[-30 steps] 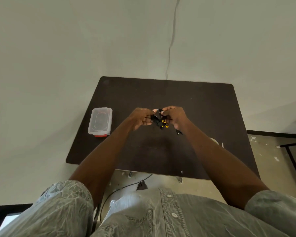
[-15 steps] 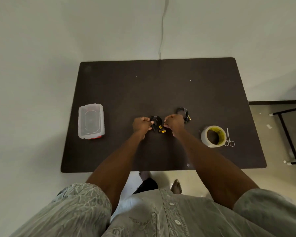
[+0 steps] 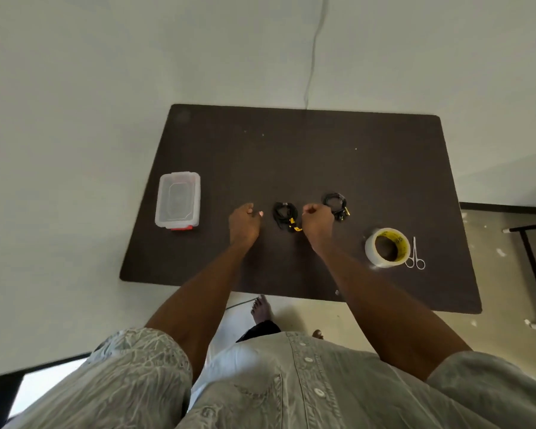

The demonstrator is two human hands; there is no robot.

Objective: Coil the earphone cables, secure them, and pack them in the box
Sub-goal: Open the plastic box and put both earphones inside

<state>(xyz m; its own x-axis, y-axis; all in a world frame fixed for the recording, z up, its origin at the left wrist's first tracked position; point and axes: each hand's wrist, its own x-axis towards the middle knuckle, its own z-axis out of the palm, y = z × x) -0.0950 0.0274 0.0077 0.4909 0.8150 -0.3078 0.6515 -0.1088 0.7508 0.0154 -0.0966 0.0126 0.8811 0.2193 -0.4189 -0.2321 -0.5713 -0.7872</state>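
- Both hands are letting go: the coil [image 3: 285, 216] now lies mid-table between them.
- Left hand [image 3: 243, 222] and right hand [image 3: 317, 224] are hovering, fingers loosely curled, empty.
- Securing looks next: reaching for tape [image 3: 387, 247] by the right edge; box [image 3: 177, 200] waits left.

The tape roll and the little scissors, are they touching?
Cannot tell. In the head view the scissors lie right against the tape roll, with no clear gap or contact visible.
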